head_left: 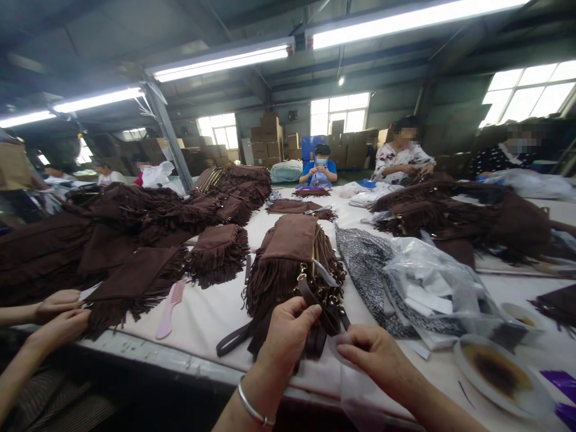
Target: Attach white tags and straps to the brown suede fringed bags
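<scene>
A stack of brown fringed suede pouches (pixel 292 234) with gold zippers and clasps lies in front of me. My left hand (pixel 288 327) is closed, pinching a dark brown wrist strap (pixel 310 294) between thumb and fingers at the pile's near right side. Just right of it, my right hand (pixel 378 357) is closed too, its thumb and finger on a thin clear plastic piece (pixel 353 384) that hangs over the table edge. A strap end reaches close to those fingers; whether they grip it as well is unclear. Another strap loop (pixel 234 339) lies left of the pile.
A co-worker's hands (pixel 60 315) hold a fringed pouch (pixel 139 279) at left, near a pink comb (pixel 171 309). To my right are grey woven cloth (pixel 366 264), a clear bag of white scraps (pixel 436 282) and a stained bowl (pixel 465 354). More pouches (pixel 450 210) and several people sit beyond.
</scene>
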Available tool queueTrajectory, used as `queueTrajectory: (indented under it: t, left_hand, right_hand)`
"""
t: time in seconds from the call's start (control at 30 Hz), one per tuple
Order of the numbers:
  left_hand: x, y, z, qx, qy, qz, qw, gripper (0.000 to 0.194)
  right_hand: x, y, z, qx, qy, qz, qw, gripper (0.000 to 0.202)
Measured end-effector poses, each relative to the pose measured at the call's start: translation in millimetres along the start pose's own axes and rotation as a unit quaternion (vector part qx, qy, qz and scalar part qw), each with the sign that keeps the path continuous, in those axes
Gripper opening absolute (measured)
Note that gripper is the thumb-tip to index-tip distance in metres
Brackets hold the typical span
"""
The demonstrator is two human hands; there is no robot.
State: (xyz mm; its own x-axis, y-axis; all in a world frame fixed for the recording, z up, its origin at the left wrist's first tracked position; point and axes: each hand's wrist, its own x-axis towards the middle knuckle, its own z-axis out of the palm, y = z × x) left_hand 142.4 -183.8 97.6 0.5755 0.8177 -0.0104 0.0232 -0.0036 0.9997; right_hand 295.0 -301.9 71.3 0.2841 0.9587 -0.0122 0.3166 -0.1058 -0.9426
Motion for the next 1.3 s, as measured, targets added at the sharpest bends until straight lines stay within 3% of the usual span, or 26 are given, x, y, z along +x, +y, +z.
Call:
queueTrajectory:
  t: [0.37, 0.5, 0.63, 0.83, 0.97, 1.13, 1.3]
  left_hand:
    - [-4.2, 5.4, 7.3, 0.058, 0.026, 0.049, 0.997, 0.022]
    - [-6.1, 3.2, 5.7, 0.053, -0.006, 0.064, 0.997, 0.023]
    - [-7.9, 3.2, 1.7, 0.056, -0.021, 0.038, 0.997, 0.024]
    - [-9.7, 7.0, 3.6, -0.098, -0.116, -0.003, 0.988, 0.029]
    - [-11.2, 7.5, 6.0, -0.120, -0.147, -0.020, 0.982, 0.031]
    - [-10.4, 6.2, 8.8, -0.031, -0.094, 0.033, 0.995, 0.018]
    - [-10.8, 7.0, 14.6, 0.011, -0.042, 0.062, 0.997, 0.025]
  right_hand:
    - [-4.0, -0.5, 1.6, 0.030, 0.039, 0.005, 0.999, 0.022]
    - [-3.3, 2.5, 1.6, 0.034, 0.042, 0.008, 0.998, 0.021]
    - [-3.7, 7.8, 1.1, 0.054, 0.048, 0.015, 0.997, 0.020]
    - [-5.7, 9.0, 0.3, 0.044, 0.053, -0.015, 0.998, 0.022]
    - [-7.2, 4.1, -0.3, 0.039, 0.051, -0.017, 0.998, 0.023]
    - [-9.2, 1.6, -1.0, 0.050, 0.058, -0.008, 0.997, 0.024]
    - [-9.7, 3.2, -2.3, 0.067, 0.062, -0.001, 0.996, 0.022]
